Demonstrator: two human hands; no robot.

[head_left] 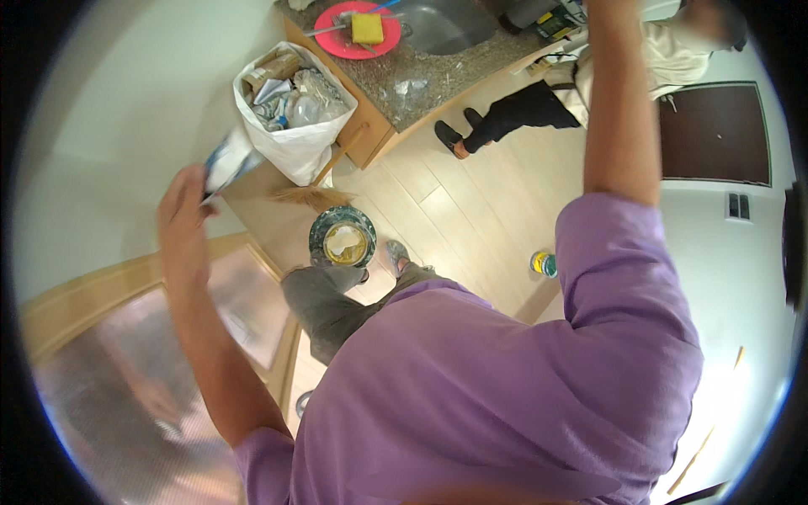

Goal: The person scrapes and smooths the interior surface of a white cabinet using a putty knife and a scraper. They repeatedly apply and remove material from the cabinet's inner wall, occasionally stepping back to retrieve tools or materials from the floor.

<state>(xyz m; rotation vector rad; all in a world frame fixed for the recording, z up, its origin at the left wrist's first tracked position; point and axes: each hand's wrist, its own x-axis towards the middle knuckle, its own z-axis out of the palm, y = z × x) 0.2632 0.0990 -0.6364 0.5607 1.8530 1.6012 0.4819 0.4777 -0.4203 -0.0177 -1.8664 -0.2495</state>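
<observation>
My left hand (187,206) is closed round a flat white-and-dark object (229,168), blurred, held beside the pale wall at the left. My right forearm (623,126) reaches up past the top edge, and the hand at its end is out of view. Below, by my feet, a green-rimmed bucket (318,236) has a smaller yellowish container (347,242) with white material on or in it. A straw broom (307,195) lies against a white sack (295,151) full of packaging and plastic rubbish.
A counter (404,84) holds a sink (442,25), a pink dish (332,42) and a yellow sponge (368,29). A person (530,114) stands at the upper right. A small can (543,264) stands on the floor. A wood-framed translucent panel (93,370) fills the lower left.
</observation>
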